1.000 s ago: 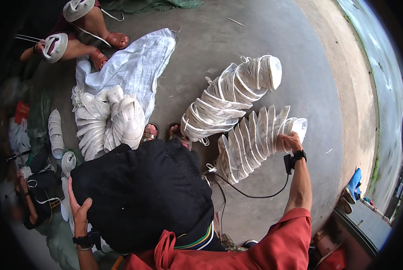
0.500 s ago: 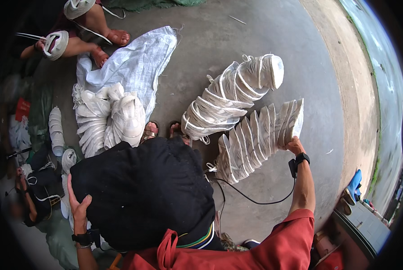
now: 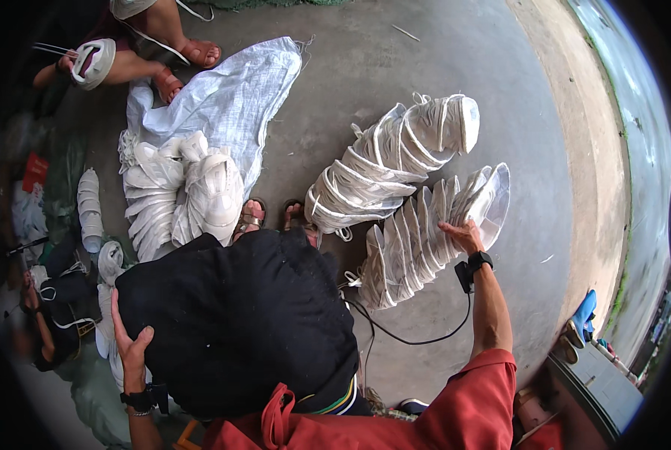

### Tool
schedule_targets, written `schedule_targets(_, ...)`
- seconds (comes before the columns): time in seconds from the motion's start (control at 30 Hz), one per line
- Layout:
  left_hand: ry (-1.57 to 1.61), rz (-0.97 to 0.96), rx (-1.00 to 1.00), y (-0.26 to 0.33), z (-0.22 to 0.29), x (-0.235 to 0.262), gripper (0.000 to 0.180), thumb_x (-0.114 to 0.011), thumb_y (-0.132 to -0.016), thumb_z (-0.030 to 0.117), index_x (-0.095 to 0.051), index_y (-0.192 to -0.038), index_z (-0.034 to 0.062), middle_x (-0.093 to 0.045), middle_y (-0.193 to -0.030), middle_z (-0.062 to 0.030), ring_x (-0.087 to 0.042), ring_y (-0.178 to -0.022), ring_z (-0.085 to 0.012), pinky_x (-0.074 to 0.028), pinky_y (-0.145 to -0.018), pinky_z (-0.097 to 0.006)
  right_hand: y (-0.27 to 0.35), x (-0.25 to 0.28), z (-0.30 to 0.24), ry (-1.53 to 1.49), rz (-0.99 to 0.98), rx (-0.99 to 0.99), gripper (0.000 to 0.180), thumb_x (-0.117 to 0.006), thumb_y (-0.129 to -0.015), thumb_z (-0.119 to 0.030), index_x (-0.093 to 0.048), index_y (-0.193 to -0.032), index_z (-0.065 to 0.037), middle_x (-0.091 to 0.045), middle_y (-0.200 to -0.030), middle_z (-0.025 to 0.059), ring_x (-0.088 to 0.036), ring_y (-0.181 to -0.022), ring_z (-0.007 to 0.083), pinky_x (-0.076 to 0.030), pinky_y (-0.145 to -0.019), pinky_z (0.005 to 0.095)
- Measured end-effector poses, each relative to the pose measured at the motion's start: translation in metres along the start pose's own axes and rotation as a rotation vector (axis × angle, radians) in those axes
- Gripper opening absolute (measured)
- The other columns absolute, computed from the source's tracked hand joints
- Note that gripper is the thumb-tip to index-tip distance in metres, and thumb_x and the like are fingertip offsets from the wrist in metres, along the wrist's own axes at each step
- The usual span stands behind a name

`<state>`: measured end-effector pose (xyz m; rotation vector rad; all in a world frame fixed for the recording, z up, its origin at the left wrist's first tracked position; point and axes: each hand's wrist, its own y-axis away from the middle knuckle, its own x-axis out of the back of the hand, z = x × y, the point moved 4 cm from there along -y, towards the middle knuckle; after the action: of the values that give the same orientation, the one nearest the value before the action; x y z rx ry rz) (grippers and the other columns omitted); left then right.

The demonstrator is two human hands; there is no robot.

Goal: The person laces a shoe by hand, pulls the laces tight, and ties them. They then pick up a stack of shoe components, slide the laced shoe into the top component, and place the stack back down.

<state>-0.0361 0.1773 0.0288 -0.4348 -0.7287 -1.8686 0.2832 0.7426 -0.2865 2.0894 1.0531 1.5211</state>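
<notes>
My right hand point(image 3: 467, 237) grips the side of the nearer row of nested white shoe uppers point(image 3: 407, 255), close to its right end. One finger stretches along the row, and the rest are partly hidden. The end upper point(image 3: 493, 206) tilts outward, its hollow inside showing. A second nested row of shoe uppers point(image 3: 373, 169) lies just beyond, laces hanging from it. My left hand point(image 3: 131, 349) is open, thumb and fingers apart, at the left edge of the black cloth point(image 3: 234, 322) over my lap. Nothing shows in it.
Further white uppers point(image 3: 189, 191) are heaped on a white woven sack point(image 3: 230, 97) at left. Another person's sandalled feet point(image 3: 200, 52) are beside the sack. A black cable point(image 3: 418, 343) loops below my right wrist. Blue shoes point(image 3: 581, 319) stand at far right.
My right hand has moved left from the end of the nearer row onto its side. The end upper has tipped open to the right. My left hand stays where it was.
</notes>
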Motion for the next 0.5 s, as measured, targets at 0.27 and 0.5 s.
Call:
schedule_targets(0.27,-0.074,0.043,0.023,-0.008,0.001,-0.005,0.093,-0.070,-0.062,0.029,-0.023,-0.138,0.0017,-0.030,-0.137,-0.0171,-0.034,-0.123,-0.0263,-0.023,-0.104,-0.035,-0.014,-0.036,0.011,0.016,-0.003,-0.030,0.063,-0.078,-0.059,-0.044,-0.059,-0.081,0.012,-0.063,-0.074,0.0156,-0.060,-0.067,0.0197,-0.047,-0.059,0.0338)
schedule_targets(0.5,-0.071,0.052,0.046,-0.008,-0.001,-0.002,0.092,-0.070,-0.063,0.029,-0.024,-0.138,0.0017,-0.030,-0.136,-0.0172,-0.034,-0.123,-0.0262,-0.024,-0.104,-0.035,-0.005,-0.038,-0.014,-0.115,-0.166,-0.001,0.073,-0.074,-0.059,-0.052,-0.059,-0.097,0.008,-0.063,-0.093,0.0222,-0.062,-0.089,0.0292,-0.046,-0.077,0.0351)
